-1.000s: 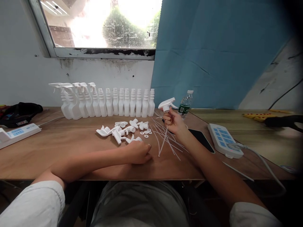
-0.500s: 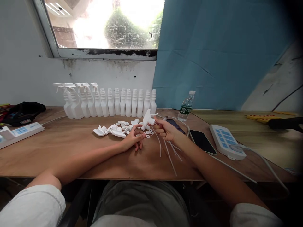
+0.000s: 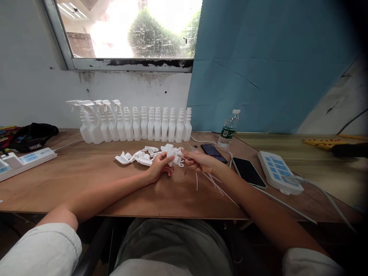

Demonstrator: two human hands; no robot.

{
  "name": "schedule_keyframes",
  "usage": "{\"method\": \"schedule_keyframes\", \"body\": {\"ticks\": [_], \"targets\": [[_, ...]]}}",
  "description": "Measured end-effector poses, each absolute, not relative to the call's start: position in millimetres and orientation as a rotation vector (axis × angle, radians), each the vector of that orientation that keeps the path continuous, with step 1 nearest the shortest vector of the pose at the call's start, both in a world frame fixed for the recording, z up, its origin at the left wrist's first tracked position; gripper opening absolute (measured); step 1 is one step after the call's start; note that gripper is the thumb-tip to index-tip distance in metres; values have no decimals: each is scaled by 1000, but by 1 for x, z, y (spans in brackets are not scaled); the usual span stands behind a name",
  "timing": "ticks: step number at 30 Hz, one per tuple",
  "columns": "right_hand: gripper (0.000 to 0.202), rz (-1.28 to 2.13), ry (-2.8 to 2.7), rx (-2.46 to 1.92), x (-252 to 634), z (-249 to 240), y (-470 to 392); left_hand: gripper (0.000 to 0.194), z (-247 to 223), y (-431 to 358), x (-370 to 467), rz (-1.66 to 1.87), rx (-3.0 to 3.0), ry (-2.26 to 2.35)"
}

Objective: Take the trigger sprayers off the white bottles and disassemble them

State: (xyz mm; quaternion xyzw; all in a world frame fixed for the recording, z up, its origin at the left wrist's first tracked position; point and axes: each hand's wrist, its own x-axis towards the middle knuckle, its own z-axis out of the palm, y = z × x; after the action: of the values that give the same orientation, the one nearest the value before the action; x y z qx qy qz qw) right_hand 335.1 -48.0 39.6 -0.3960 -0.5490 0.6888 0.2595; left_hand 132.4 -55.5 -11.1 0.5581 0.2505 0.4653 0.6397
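Observation:
My left hand (image 3: 161, 168) is closed around a white trigger spray head (image 3: 170, 150), its thumb across the body. The spray head's round collar (image 3: 177, 160) points toward my right hand (image 3: 199, 161). My right fingers are pinched near that collar. A thin white tube (image 3: 227, 196) runs out from beneath the right hand and appears gripped in it; whether its end touches the collar I cannot tell. More white spray heads (image 3: 140, 157) lie in a loose pile by my left hand. A small white washer (image 3: 181, 165) lies between the hands. Other thin tubes (image 3: 197, 182) lie under my right hand.
Several white bottles (image 3: 143, 128) stand in a row by the wall, some at the left wearing spray heads. To the right are a water bottle (image 3: 229, 128), two phones (image 3: 249, 172) and a power strip (image 3: 280, 174). Another power strip (image 3: 31, 157) lies left.
The spray head has passed from my right hand to my left and sits lower, its collar turned toward the right. The long tube's far end has swung rightward with my right hand.

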Motion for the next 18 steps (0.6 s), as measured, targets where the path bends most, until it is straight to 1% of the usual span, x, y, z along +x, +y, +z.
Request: {"method": "schedule_keyframes", "body": {"ticks": [3, 7, 9, 11, 13, 17, 18], "targets": [[39, 1549, -1440, -1050, 347, 43, -40, 35, -12, -52, 131, 1022, 1202, 513], [34, 920, -1390, -1074, 364, 41, -24, 30, -12, -50, 128, 913, 1151, 390], [37, 551, -1410, -1103, 369, 40, -20, 29, -10, -52, 128, 858, 1131, 352], [45, 291, -1417, -1110, 371, 41, -20, 32, -8, -54, 128, 825, 1129, 354], [45, 266, -1425, -1096, 368, 44, -25, 38, -7, -55, 130, 826, 1142, 394], [43, 664, -1554, -898, 354, 50, -48, 40, -10, -53, 133, 878, 1143, 462], [39, 697, -1609, -812, 350, 51, -55, 39, -10, -52, 133, 885, 1139, 468]]}}
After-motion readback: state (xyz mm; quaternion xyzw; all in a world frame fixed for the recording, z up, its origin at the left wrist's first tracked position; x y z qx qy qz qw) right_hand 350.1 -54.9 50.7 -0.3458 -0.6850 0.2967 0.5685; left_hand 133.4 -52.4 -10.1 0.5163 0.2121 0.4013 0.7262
